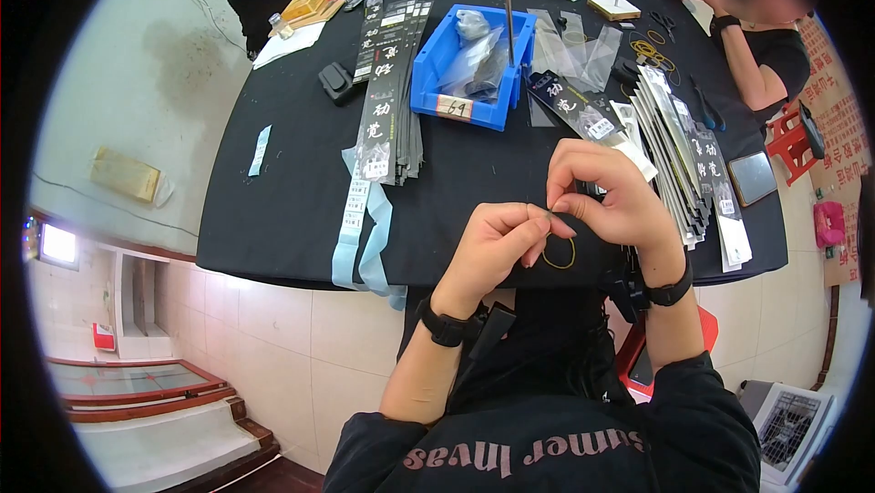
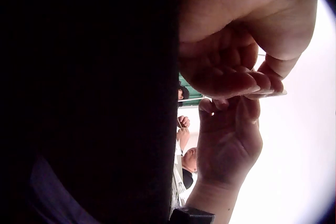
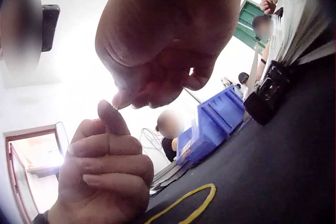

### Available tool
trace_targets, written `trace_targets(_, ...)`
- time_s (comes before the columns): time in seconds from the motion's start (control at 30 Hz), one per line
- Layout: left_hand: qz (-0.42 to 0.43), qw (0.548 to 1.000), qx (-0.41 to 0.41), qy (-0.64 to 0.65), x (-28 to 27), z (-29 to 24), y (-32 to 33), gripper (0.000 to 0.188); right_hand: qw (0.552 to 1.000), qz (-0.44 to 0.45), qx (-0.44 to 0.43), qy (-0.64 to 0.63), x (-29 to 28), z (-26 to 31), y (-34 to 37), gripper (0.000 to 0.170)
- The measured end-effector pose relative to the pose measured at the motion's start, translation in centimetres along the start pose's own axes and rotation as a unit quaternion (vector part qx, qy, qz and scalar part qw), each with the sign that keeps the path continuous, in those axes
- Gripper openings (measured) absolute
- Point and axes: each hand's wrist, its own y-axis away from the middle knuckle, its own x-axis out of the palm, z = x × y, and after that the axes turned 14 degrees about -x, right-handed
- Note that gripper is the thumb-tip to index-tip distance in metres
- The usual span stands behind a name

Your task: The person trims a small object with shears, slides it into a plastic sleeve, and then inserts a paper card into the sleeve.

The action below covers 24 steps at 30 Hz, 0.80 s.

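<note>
Above the near edge of the black table, my left hand (image 1: 503, 240) and right hand (image 1: 609, 194) meet at the fingertips. Each pinches a thin dark strand (image 1: 553, 214) between thumb and forefinger; I cannot tell what kind of strand it is. In the right wrist view, the right hand (image 3: 168, 40) is above and the left hand (image 3: 107, 174) below, its other fingers curled in. From the left wrist, the left hand (image 2: 247, 40) hides most of the pinch. A yellow rubber band (image 1: 572, 256) shows just below the left fingertips.
Beyond the hands stands a blue bin (image 1: 467, 117) with bagged parts and an upright metal rod. Printed black packages (image 1: 390, 97) lie left, near a light-blue label strip (image 1: 350, 229). More packages (image 1: 670, 147) and a phone (image 1: 753, 179) lie right. Other people sit across the table.
</note>
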Motion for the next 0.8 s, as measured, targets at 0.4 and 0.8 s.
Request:
trace_targets(0.4, -0.004, 1.0, 0.0, -0.012, 0.05, -0.17, 0.21, 0.023, 1.0, -0.005, 0.004, -0.01, 0.03, -0.05, 0.02, 0.011)
trace_targets(0.8, -0.038, 0.998, 0.04, 0.002, -0.04, 0.25, 0.15, 0.025, 1.0, -0.014, 0.001, -0.002, -0.14, -0.08, 0.1, 0.011)
